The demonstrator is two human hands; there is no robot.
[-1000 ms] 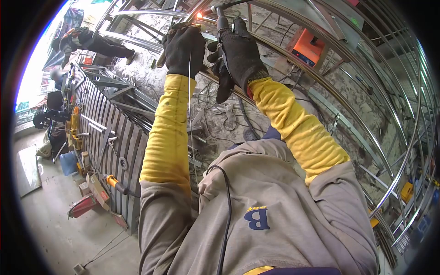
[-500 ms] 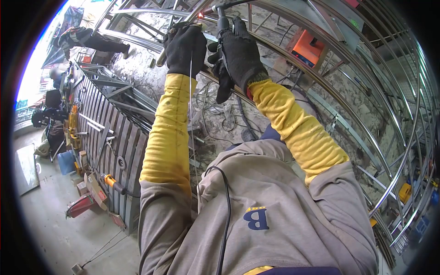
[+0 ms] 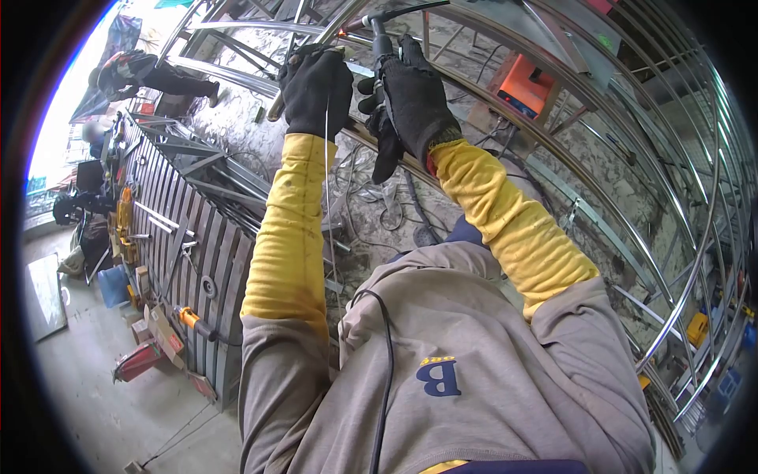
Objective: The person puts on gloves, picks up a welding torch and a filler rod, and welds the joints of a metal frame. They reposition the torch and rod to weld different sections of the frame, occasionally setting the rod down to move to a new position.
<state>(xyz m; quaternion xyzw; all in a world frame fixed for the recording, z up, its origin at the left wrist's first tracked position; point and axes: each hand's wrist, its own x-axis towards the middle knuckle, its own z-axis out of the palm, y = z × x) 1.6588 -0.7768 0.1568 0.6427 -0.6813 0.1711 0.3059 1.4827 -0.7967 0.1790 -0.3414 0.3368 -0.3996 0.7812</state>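
Observation:
My right hand, in a black glove, is wrapped round the handle of a TIG welding torch. The torch head points left, and a small reddish glow shows near its tip on the metal tubing. Close beside it on the left, my left hand, also gloved in black, is closed on a thin filler rod that trails down along my yellow sleeve. That hand lies against the shiny tube frame; its fingertips are partly hidden. Both forearms are in yellow protective sleeves.
A slatted metal workbench stands at left, with an orange-yellow power tool on it. An orange machine sits beyond the tubing. Curved tubes arch along the right. Another person bends over at upper left. Cables cross the floor.
The glow at the torch tip is fainter. Both hands and the torch sit slightly lower in view, holding the same things. The other person at upper left has shifted posture.

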